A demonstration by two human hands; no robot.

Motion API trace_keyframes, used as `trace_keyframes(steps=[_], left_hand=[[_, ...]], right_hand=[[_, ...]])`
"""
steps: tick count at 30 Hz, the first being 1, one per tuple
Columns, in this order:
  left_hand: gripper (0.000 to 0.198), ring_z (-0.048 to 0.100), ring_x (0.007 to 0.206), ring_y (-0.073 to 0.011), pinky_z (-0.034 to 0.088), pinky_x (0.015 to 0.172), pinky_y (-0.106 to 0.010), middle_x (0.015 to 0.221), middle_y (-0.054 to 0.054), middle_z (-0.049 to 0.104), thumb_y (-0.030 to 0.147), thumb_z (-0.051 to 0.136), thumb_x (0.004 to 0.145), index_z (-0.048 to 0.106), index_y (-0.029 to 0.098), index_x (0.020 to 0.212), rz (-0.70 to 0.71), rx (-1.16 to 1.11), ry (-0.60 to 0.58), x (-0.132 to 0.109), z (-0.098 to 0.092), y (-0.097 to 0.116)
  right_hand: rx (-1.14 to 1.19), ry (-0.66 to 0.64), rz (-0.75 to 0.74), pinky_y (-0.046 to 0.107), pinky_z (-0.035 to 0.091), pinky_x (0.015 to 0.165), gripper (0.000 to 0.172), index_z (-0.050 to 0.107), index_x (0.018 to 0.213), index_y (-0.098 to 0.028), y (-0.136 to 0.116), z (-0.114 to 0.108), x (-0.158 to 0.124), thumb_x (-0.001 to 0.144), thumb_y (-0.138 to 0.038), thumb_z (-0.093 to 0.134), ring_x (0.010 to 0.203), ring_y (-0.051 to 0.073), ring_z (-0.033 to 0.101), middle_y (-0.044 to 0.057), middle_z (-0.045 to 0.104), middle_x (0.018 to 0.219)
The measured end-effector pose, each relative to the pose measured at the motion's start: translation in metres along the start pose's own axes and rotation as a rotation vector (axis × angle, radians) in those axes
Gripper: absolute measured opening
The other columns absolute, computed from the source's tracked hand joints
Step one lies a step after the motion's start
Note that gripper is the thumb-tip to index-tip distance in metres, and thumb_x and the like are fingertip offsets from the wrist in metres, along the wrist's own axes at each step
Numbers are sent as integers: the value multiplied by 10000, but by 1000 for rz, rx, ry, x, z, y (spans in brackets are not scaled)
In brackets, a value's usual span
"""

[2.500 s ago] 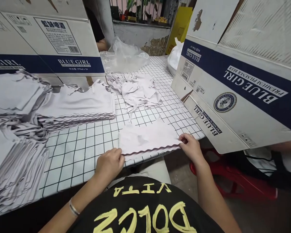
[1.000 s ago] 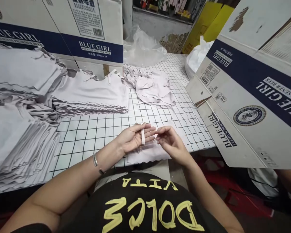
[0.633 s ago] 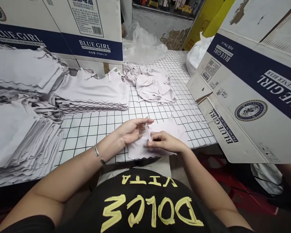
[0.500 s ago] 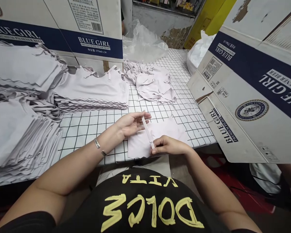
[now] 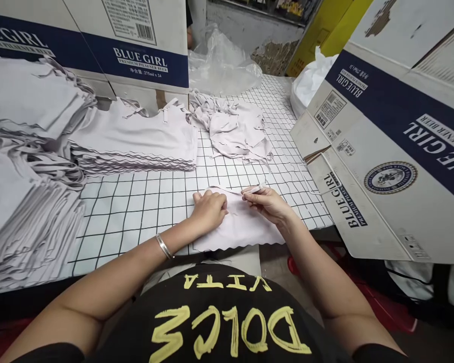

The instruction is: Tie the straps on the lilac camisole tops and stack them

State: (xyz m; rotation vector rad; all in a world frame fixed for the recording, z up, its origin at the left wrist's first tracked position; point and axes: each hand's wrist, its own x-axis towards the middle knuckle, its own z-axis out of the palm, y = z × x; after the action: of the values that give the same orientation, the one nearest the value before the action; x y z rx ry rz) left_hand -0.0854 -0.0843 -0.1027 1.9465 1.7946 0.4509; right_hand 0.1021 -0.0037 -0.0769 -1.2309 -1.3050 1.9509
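Note:
A pale pink strappy top [image 5: 240, 229] lies flat at the table's front edge, its wavy hem toward me. My left hand [image 5: 211, 209] is closed at its upper left edge, fingers curled down onto the fabric; the fingertips are partly hidden. At the upper right, my right hand [image 5: 268, 202] pinches a shoulder strap [image 5: 254, 189] between thumb and fingers, a little above the cloth. Part of the top's neckline shows between the two hands.
Stacks of similar tops [image 5: 136, 133] fill the left side, and a loose heap of tops [image 5: 238, 128] lies farther back. Beer cartons stand at the back left [image 5: 147, 45] and right [image 5: 386, 151]. A clear plastic bag [image 5: 223, 65] sits behind on the checked tablecloth [image 5: 132, 206].
My left hand has turned palm-down and curled onto the top's left edge, off the strap it held up. My right hand has moved up and right, now with a strap. The top looks straighter.

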Motion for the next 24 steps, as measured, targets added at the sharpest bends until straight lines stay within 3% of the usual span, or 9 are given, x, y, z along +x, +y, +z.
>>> trace_keyframes(steps=[5, 12, 24], left_hand=[[132, 507, 971, -259, 232, 816, -417, 913, -45, 690, 325, 641, 830, 679, 209, 880, -69, -89, -27, 2, -2, -3], [195, 506, 962, -245, 237, 816, -400, 874, -35, 674, 381, 654, 818, 704, 203, 760, -97, -163, 3, -1, -2, -3], [299, 509, 924, -244, 240, 832, -406, 833, -49, 672, 416, 641, 823, 651, 172, 650, -95, -198, 27, -1, 0, -6]], right_hand=[[-138, -29, -165, 256, 363, 516, 254, 697, 756, -159, 7, 9, 3, 626, -336, 824, 573, 104, 494, 1, 598, 646], [-250, -41, -276, 319, 442, 763, 236, 659, 773, -171, 24, 29, 9, 704, -377, 753, 778, 153, 554, 19, 620, 799], [-548, -18, -363, 327, 439, 786, 174, 644, 801, -174, 37, 37, 8, 791, -347, 657, 840, 177, 537, 35, 559, 861]])
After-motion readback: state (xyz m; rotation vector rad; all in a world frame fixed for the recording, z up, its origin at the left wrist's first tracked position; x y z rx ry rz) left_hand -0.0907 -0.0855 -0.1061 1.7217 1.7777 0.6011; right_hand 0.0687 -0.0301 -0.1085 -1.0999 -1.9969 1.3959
